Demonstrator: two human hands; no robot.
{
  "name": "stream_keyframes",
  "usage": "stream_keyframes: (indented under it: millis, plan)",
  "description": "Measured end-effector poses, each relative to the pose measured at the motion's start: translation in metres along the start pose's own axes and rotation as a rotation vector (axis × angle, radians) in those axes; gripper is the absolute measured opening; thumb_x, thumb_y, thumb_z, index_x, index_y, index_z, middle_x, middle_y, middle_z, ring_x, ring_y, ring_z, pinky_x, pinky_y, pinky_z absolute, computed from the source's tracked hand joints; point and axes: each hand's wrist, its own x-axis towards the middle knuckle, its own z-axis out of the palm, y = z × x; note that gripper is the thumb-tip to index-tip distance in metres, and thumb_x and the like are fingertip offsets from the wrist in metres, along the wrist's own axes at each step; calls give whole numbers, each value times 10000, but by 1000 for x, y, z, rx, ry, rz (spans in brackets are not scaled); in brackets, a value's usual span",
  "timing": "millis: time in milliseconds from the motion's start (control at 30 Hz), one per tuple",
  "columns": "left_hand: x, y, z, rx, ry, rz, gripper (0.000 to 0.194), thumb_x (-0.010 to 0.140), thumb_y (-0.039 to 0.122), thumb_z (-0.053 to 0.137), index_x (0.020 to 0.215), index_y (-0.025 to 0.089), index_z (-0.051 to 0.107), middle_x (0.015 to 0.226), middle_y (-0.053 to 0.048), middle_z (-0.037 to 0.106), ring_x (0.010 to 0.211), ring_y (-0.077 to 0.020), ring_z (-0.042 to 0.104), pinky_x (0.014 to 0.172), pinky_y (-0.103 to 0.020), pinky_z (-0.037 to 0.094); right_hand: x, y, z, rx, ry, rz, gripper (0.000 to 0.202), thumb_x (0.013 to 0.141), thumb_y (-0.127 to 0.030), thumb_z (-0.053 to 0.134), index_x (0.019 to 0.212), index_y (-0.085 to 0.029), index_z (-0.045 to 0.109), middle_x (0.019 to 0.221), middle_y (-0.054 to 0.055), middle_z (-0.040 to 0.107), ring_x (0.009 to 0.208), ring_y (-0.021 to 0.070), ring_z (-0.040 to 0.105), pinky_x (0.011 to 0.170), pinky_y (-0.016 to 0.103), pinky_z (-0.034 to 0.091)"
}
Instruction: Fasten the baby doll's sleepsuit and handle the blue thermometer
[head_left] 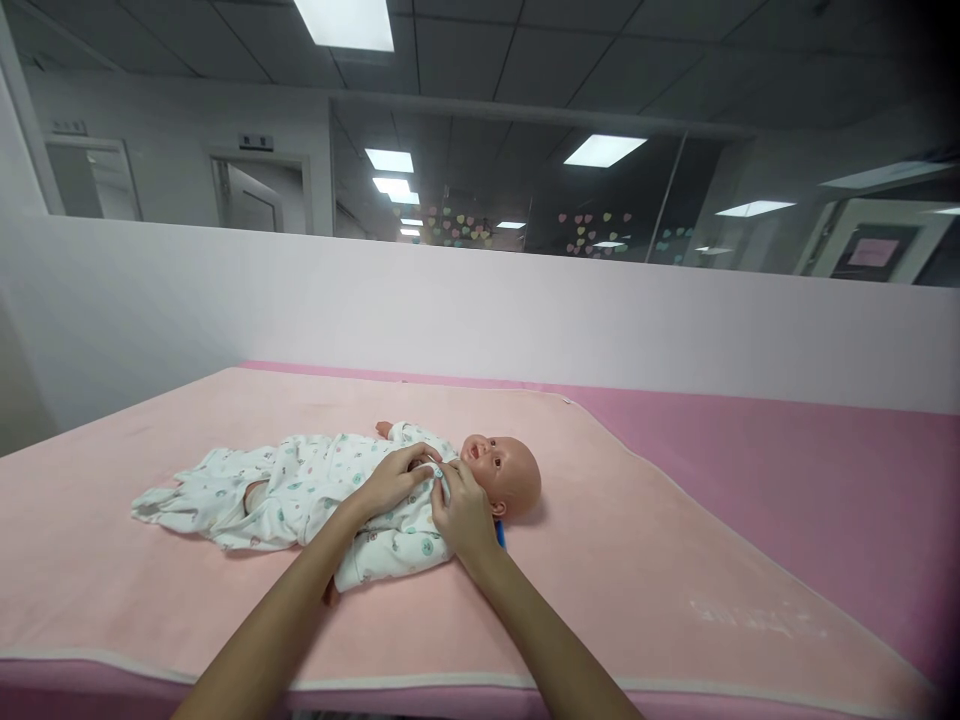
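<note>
A baby doll [517, 475] lies on its back with its head to the right, dressed in a white patterned romper [315, 480]. My left hand [397, 478] rests at the chest, its fingers pinching the romper near the neckline. Close against it, my right hand [461, 505] grips the neckline just below the doll's chin. The fingertips of both hands nearly meet; any fastener between them is too small to make out. The romper's legs spread to the left, with a gap showing part of a leg. A bit of blue [500, 535] shows under the doll's neck.
The doll lies on a peach mat [637, 560] with pale edging, over a pink padded surface [787, 450]. A white low wall [525, 310] runs behind, with glass above it. The mat's front edge is close to me.
</note>
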Motion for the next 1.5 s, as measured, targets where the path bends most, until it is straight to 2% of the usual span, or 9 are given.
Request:
stream_keyframes:
  millis: [300, 667, 833, 900, 1033, 1100, 1267, 1367, 1500]
  plan:
    - [3, -3, 1, 215, 81, 48, 211, 763, 290, 484, 855, 180, 639, 699, -7, 564, 606, -124, 457, 588, -239, 357, 1, 6, 9, -85, 51, 8, 149, 809, -194, 419, 798, -158, 562, 707, 33, 570, 603, 133, 537, 522, 218, 368]
    - [4, 0, 1, 142, 105, 29, 268, 789, 354, 464, 876, 176, 643, 751, -25, 613, 632, -129, 492, 609, -243, 387, 0, 11, 13, -160, 42, -32, 213, 861, -208, 359, 757, -163, 539, 682, 37, 552, 591, 132, 534, 513, 214, 375]
    - [3, 0, -19, -52, 309, -23, 362, 831, 422, 376, 932, 157, 601, 747, -27, 593, 561, -98, 463, 563, -220, 389, -1, 14, 14, -160, 56, -42, 255, 837, -128, 329, 947, -149, 559, 804, 83, 600, 677, 156, 580, 536, 221, 434]
    - [1, -2, -31, -81, 253, -85, 367, 806, 444, 419, 917, 150, 608, 738, -31, 592, 548, -95, 451, 531, -213, 375, -3, 13, 13, -140, 55, -22, 333, 791, -85, 338, 1052, -150, 533, 923, 102, 605, 719, 160, 593, 537, 221, 449]
    - [-7, -4, -46, -102, -138, -197, 336, 725, 424, 552, 916, 162, 639, 726, -28, 599, 596, -110, 482, 529, -210, 360, -3, 8, 7, -115, 23, -33, 433, 733, -64, 360, 1119, -183, 515, 1138, 95, 551, 761, 152, 602, 539, 218, 452]
    - [-10, -4, -48, -137, -209, -192, 305, 706, 397, 585, 898, 170, 654, 777, -36, 616, 695, -135, 518, 601, -224, 385, 1, 2, 4, -96, -14, -116, 413, 731, -74, 370, 1087, -198, 538, 1117, 76, 570, 763, 146, 599, 550, 214, 438]
    - [-13, -7, -47, -262, -192, -182, 252, 708, 361, 600, 825, 149, 670, 768, -39, 636, 722, -144, 537, 646, -239, 397, 19, -13, 7, -38, -99, -192, 227, 730, -107, 396, 837, -199, 574, 755, 15, 613, 591, 121, 540, 505, 207, 344]
    - [-13, -8, -44, -263, -133, -169, 267, 743, 372, 555, 738, 131, 671, 731, -36, 636, 691, -135, 537, 647, -242, 397, 24, -17, 12, 15, -55, -127, 165, 765, -136, 402, 784, -197, 554, 744, 6, 588, 597, 116, 521, 524, 212, 318]
    - [-12, -8, -41, -242, -110, -154, 267, 712, 376, 591, 790, 136, 679, 769, -47, 651, 712, -142, 549, 656, -246, 407, 19, -17, 13, 87, -21, -59, 190, 796, -131, 370, 703, -185, 527, 718, 6, 542, 610, 108, 498, 545, 213, 313]
